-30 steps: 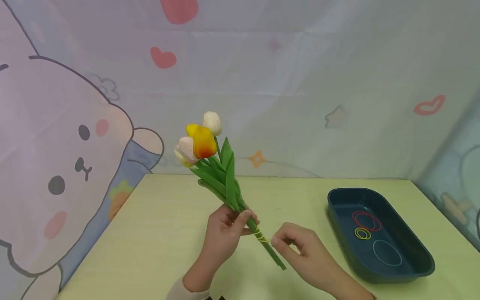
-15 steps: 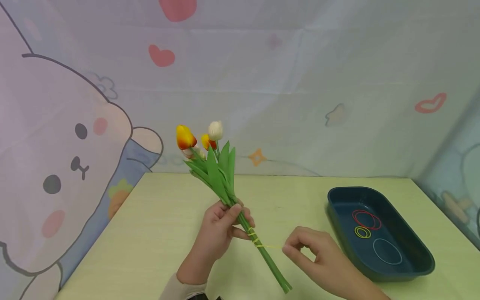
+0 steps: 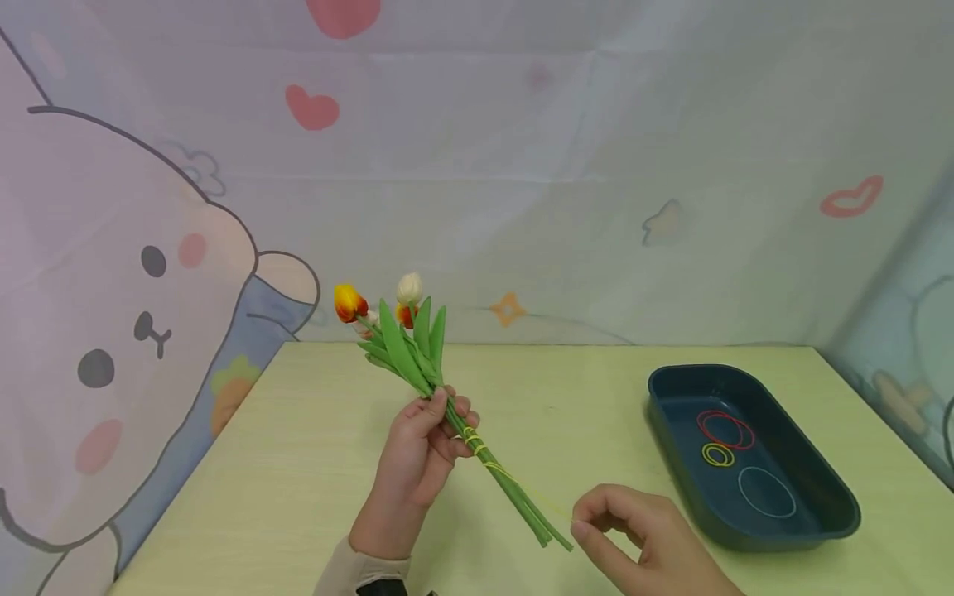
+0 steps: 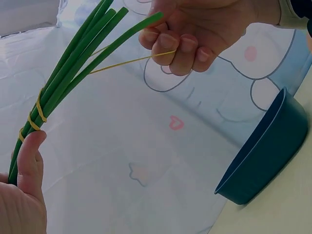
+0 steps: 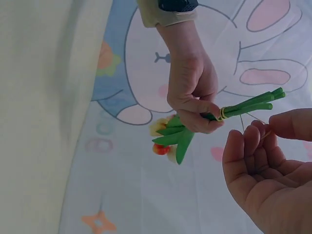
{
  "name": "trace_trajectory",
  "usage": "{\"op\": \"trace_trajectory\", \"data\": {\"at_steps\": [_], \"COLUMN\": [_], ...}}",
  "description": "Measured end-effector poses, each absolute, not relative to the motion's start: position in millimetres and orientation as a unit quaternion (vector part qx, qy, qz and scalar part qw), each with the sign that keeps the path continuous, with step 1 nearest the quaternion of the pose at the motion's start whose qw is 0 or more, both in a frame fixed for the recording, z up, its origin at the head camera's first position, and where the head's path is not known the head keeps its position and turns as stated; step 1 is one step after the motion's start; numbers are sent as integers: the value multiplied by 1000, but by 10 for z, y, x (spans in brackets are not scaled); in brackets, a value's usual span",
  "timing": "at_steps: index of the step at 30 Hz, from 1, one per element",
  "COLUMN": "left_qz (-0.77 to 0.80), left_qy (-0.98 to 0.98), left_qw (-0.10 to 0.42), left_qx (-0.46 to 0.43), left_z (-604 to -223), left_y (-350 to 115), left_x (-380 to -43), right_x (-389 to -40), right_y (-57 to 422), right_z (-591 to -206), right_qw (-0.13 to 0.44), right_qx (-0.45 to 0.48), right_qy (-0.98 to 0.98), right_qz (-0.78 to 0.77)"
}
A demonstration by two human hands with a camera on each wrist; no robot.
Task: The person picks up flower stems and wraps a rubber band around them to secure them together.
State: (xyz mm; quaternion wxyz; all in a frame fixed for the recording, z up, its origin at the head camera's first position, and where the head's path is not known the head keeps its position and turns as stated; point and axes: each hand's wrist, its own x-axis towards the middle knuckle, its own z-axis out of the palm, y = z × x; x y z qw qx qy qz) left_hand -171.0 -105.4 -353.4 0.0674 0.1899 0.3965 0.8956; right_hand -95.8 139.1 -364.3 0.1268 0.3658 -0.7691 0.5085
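Observation:
A bunch of artificial tulips point(image 3: 402, 352), with orange-yellow and white heads and green leaves, tilts up to the left in the head view. My left hand point(image 3: 413, 468) grips its stems just below the leaves. A yellow rubber band point(image 4: 39, 109) is wound several times round the stems below that grip. One loop of it stretches away past the stem ends to my right hand point(image 3: 644, 534). The thumb and curled fingers of that hand pinch the taut loop, as the right wrist view also shows. The cut ends of the stems point(image 5: 263, 100) are spread slightly apart.
A dark blue tray point(image 3: 753, 542) stands at the right of the pale table point(image 3: 298, 497). Inside lie red rubber bands point(image 3: 726, 429), yellow ones point(image 3: 717, 454) and a white one point(image 3: 766, 492). A printed cloth point(image 3: 522, 165) hangs behind the table.
My right hand has drawn away down and to the right, stretching the rubber band into a long loop. The tulips have turned and their heads sit lower; my left hand keeps its hold.

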Motion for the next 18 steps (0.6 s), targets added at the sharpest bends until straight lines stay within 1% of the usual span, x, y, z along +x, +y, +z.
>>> {"op": "trace_trajectory", "data": {"at_steps": [5, 14, 18], "left_qz": [907, 919, 926], "left_qy": [383, 387, 374], "left_qw": [65, 49, 38], "left_qx": [162, 57, 33], "left_z": [-3524, -3502, -3496], "left_y": [-1032, -972, -966], "left_x": [-1711, -1686, -1691], "right_x": [-911, -829, -817], "right_y": [1390, 1339, 1312], "right_z": [-3664, -3724, -3716], "right_qw": [119, 112, 115], "right_qx": [355, 281, 254], "right_qy": [-756, -771, -777], "right_qz": [537, 561, 564]}}
